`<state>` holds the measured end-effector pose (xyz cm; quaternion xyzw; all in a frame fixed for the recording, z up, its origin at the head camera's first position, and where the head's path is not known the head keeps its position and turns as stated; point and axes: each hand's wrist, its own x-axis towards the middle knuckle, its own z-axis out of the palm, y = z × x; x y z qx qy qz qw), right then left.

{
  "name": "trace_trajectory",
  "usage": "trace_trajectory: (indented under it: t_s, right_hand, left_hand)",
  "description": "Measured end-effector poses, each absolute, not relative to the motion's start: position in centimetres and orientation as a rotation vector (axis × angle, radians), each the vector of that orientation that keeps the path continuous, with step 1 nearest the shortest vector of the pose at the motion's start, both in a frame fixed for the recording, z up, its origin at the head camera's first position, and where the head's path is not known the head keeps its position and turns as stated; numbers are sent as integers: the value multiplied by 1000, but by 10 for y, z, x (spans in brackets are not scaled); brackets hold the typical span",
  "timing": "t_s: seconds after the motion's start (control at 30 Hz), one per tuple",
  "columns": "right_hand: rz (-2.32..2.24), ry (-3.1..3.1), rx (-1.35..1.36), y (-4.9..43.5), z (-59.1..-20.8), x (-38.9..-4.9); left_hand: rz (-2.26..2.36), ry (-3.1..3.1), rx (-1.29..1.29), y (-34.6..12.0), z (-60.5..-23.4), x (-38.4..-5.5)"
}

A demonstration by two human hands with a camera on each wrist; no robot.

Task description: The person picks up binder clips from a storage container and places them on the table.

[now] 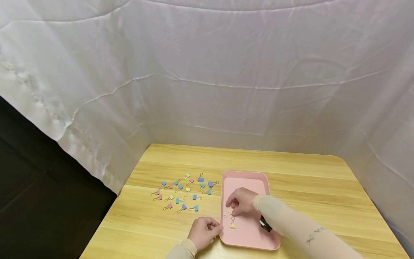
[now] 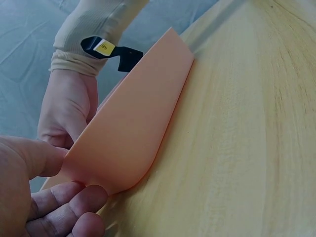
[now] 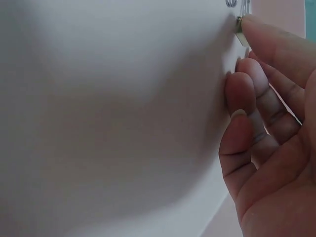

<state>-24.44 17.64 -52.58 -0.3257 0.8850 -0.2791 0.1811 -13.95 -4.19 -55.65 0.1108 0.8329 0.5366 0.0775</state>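
A pink tray (image 1: 246, 174) lies on the table. My left hand (image 1: 204, 232) holds its near left corner, thumb at the rim and curled fingers against the outer wall (image 2: 133, 113) in the left wrist view. Inside the tray, my right hand (image 1: 243, 201) has thumb and index finger at a yellow binder clip (image 1: 228, 213). The right wrist view has the thumb tip against this clip (image 3: 241, 32), with the other fingers curled below; part of the grip is hidden. A second yellow binder clip (image 1: 232, 223) lies just nearer to me on the tray floor.
Several binder clips in blue (image 1: 200, 179), teal (image 1: 195, 208), pink (image 1: 169, 205) and yellow (image 1: 187, 190) lie spread on the wooden table (image 1: 136, 216) left of the tray. A pale curtain (image 1: 207, 108) hangs behind the table. A black device (image 1: 265, 224) sits at the right wrist.
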Motion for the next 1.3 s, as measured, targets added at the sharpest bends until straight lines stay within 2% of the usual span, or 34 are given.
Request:
trace_trajectory:
  t_s: [0.57, 0.93, 1.3]
  right_hand:
    - [-740, 2549, -963, 177, -534, -247]
    - [-878, 2633, -871, 185, -502, -267]
    - [-835, 2662, -866, 142, -481, -277]
  left_hand:
    - [1593, 2510, 335, -43, -555, -139]
    - [1581, 2515, 323, -44, -554, -137]
    - [1588, 2501, 332, -44, -554, -138]
